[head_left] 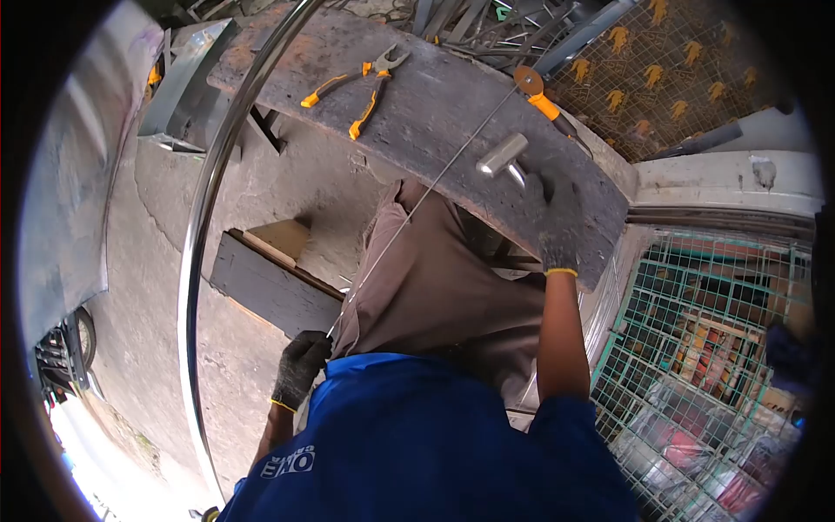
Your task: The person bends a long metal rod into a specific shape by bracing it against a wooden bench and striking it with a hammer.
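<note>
In the upper right of the frame there is a patterned sheet (665,91); in the lower right, a green wire mesh (648,309). Metal scraps (457,24) lie at the top.

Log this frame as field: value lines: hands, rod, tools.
left hand: gloved, closed at near end of thin rod
right hand: gloved, gripping hammer by its handle
thin rod: crosses bench; far end near orange-handled disc tool
pliers: on bench, handles spread
hammer-bench contact: cannot tell
</note>
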Available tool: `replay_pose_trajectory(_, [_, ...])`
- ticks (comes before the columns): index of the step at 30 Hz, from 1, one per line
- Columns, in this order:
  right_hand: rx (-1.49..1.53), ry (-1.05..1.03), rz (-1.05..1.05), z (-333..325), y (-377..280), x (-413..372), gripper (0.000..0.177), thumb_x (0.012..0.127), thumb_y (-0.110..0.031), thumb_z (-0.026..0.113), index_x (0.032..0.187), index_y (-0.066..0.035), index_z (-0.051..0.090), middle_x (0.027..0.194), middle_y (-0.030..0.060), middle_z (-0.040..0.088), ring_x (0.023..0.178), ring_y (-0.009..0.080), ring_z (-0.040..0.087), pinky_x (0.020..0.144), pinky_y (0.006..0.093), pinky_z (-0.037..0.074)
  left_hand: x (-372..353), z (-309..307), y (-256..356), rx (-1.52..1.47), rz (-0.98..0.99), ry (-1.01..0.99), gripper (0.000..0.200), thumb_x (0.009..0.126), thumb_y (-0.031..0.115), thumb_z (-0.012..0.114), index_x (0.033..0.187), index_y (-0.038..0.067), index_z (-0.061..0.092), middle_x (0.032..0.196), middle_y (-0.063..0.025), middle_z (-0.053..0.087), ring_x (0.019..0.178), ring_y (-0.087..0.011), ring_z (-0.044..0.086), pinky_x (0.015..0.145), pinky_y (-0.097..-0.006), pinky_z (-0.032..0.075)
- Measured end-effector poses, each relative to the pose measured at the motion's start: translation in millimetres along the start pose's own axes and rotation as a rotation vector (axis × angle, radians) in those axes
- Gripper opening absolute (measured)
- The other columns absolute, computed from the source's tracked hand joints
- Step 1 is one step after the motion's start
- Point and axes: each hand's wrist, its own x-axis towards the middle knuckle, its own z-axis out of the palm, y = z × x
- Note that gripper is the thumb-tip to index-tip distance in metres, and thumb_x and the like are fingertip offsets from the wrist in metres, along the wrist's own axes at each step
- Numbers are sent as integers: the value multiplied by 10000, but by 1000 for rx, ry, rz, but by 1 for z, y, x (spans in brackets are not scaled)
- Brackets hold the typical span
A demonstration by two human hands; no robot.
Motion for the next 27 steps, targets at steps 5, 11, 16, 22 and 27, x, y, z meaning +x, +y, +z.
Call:
replay_pose_trajectory(5, [-227, -88, -83, -4, 36, -43, 379, 886, -322, 642, 1164, -68, 597, 1106, 199, 642, 1062, 418, 592, 915, 515, 462, -5, 1, 1, 72, -6, -63, 57, 922, 111, 604, 905, 63, 629, 840, -4, 589, 735, -94, 555, 652, -253, 465])
replay_pose_trajectory(11, [-196, -186, 88, -13, 12, -56, 391, 878, -230, 635, 1214, -37, 584, 1122, 245, 626, 991, 450, 603, 879, 506, 475, -4, 3, -14, 228, 187, -48, 63, 936, 70, 575, 879, 46, 589, 849, -28, 558, 753, -117, 555, 697, -280, 479])
replay_pose_trajectory(16, [-45, -115, -140, 5, 21, -56, 357, 947, -209, 545, 1253, -26, 566, 1093, 254, 630, 975, 451, 605, 882, 493, 478, -8, 6, -18, 104, 158, -8, 81, 941, 78, 575, 866, 48, 573, 818, -16, 558, 742, -105, 539, 685, -274, 471])
replay_pose_trajectory(22, [313, -9, 17, -17, -55, -33, 489, 1009, -443, 429, 1020, 11, 613, 971, 270, 630, 916, 489, 587, 784, 535, 468, -9, 7, -18, 77, 148, 19, 82, 938, 61, 562, 857, 58, 569, 786, -6, 557, 732, -92, 524, 678, -261, 460])
replay_pose_trajectory(27, [-72, -260, 61, -7, -62, -20, 498, 1007, -448, 427, 1088, 17, 585, 1015, 296, 625, 937, 493, 593, 792, 540, 469, -12, 7, -17, 139, 189, 1, 80, 936, 68, 559, 859, 47, 565, 820, -22, 552, 766, -113, 524, 709, -275, 463])
